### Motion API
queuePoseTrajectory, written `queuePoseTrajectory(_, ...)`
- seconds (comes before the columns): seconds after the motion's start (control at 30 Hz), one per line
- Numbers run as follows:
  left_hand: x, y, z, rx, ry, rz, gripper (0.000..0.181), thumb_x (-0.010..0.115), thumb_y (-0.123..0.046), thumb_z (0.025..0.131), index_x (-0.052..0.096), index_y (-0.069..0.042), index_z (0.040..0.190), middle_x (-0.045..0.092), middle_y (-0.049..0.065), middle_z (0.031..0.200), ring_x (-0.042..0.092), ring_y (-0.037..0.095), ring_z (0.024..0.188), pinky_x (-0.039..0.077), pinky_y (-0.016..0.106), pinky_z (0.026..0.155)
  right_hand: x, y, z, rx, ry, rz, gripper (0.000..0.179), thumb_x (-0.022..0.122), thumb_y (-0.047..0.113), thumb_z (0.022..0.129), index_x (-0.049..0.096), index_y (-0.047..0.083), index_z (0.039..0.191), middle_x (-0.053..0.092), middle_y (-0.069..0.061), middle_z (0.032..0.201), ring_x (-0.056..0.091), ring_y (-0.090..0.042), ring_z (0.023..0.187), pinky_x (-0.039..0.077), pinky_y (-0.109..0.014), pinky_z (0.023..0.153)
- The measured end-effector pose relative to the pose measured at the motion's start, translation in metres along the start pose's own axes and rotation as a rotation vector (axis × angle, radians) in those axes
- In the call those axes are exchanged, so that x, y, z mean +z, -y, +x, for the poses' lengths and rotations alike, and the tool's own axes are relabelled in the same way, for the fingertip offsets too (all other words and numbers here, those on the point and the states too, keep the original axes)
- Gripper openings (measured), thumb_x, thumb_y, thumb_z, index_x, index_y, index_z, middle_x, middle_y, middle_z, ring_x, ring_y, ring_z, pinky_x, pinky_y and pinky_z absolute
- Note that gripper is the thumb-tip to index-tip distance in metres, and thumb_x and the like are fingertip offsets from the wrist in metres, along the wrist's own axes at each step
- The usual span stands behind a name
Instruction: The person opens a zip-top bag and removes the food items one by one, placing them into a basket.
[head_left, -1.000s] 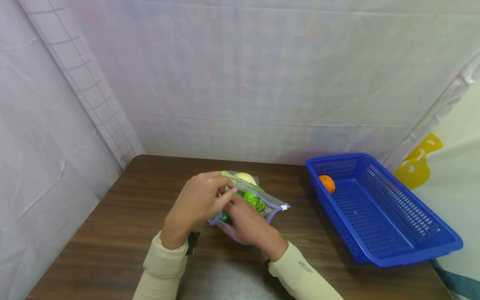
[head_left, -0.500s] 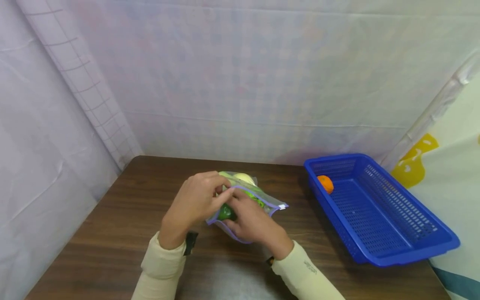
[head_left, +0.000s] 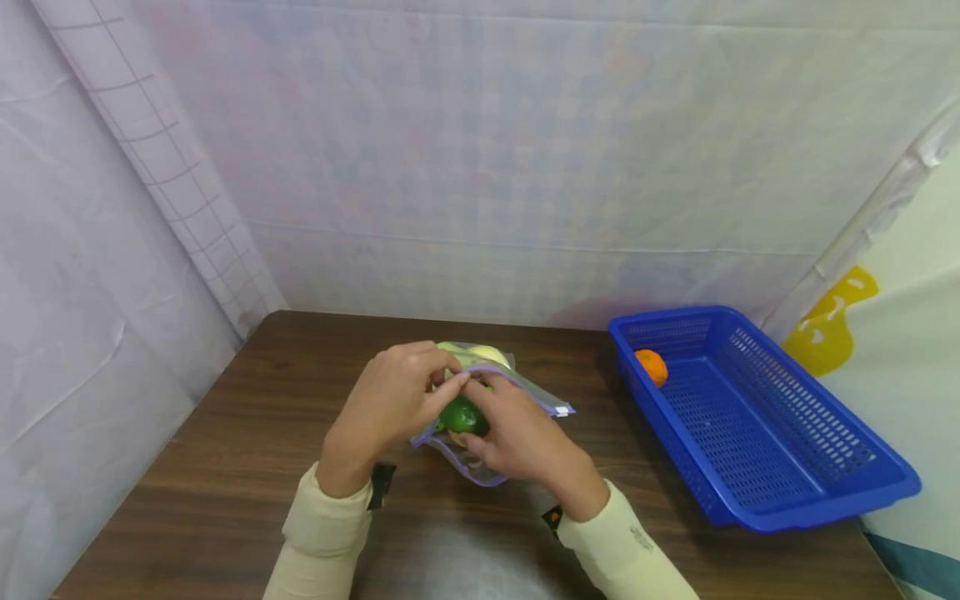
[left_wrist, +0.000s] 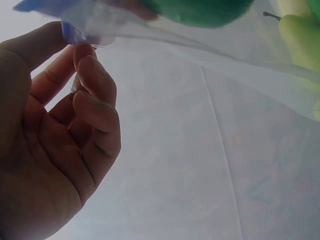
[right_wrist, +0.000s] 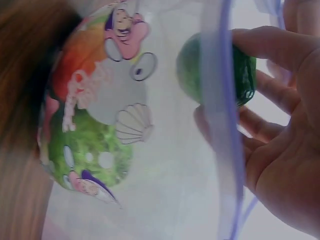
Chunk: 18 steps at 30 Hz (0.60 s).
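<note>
A clear zip bag with purple seal strips and cartoon prints stands on the table, its mouth spread. My left hand pinches the bag's rim between thumb and finger. At the opening, my right hand grips a glossy dark green, rounded vegetable or fruit, with thumb and fingers around it. The right wrist view has that green piece partly behind the seal. Lower in the bag sit a red-orange piece and a bright green textured one. A yellow-green pear shows through the plastic.
To the right is a blue perforated basket with one orange at its left wall. The brown wooden table ends against a pale curtain behind, and more cloth hangs at both sides.
My right hand has shifted slightly up and right at the bag's mouth, and the dark green piece now shows more fully in its grip. My left hand stays on the rim.
</note>
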<state>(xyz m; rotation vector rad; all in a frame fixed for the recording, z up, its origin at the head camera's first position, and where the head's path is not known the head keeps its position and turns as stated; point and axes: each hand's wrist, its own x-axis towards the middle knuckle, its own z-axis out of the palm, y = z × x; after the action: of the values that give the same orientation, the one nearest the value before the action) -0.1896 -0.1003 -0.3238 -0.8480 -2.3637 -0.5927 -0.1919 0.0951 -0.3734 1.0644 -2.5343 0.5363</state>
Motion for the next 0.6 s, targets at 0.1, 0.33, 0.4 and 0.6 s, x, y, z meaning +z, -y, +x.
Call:
queuePoseTrajectory(0.1,0.000,0.000,0.000,-0.001,-0.001,-0.001,0.011,0.077,-0.024,0.089,0.075,-0.014,0.085,0.055,-0.007,0.067,0.045,0.004,0.056,0.038,0.022,0.051,-0.006,0.003,-0.002,-0.013,-0.013,-0.004,0.062,0.085,0.024,0.078,0.059,0.017,0.134,0.059,-0.008,0.133,0.061,-0.019,0.112,0.054,-0.035,0.091)
queuePoseTrajectory(0.33,-0.001,0.001,0.000,0.000,-0.003,-0.009,0.008,0.077,-0.021,0.089,0.076,-0.013,0.086,0.056,-0.007,0.068,0.046,0.004,0.057,0.039,0.021,0.051,-0.021,0.012,-0.006,-0.028,-0.003,-0.002,0.066,0.085,0.023,0.076,0.058,0.020,0.136,0.056,-0.002,0.135,0.060,-0.014,0.109,0.054,-0.033,0.089)
queuePoseTrajectory(0.4,-0.001,0.001,0.000,-0.003,-0.001,-0.007,0.007,0.076,-0.021,0.089,0.076,-0.014,0.086,0.056,-0.007,0.068,0.046,0.004,0.057,0.039,0.022,0.051,-0.025,0.014,-0.008,-0.024,0.002,-0.003,0.067,0.085,0.023,0.076,0.058,0.021,0.136,0.055,-0.001,0.136,0.060,-0.013,0.109,0.054,-0.032,0.089)
queuePoseTrajectory(0.6,-0.002,-0.001,-0.001,-0.017,0.013,-0.007,0.009,0.077,-0.021,0.089,0.076,-0.013,0.086,0.057,-0.006,0.069,0.045,0.004,0.056,0.039,0.021,0.051,-0.036,0.020,-0.013,-0.045,-0.009,0.023,0.059,0.085,0.021,0.077,0.060,0.019,0.130,0.052,0.000,0.138,0.061,-0.012,0.111,0.055,-0.030,0.091)
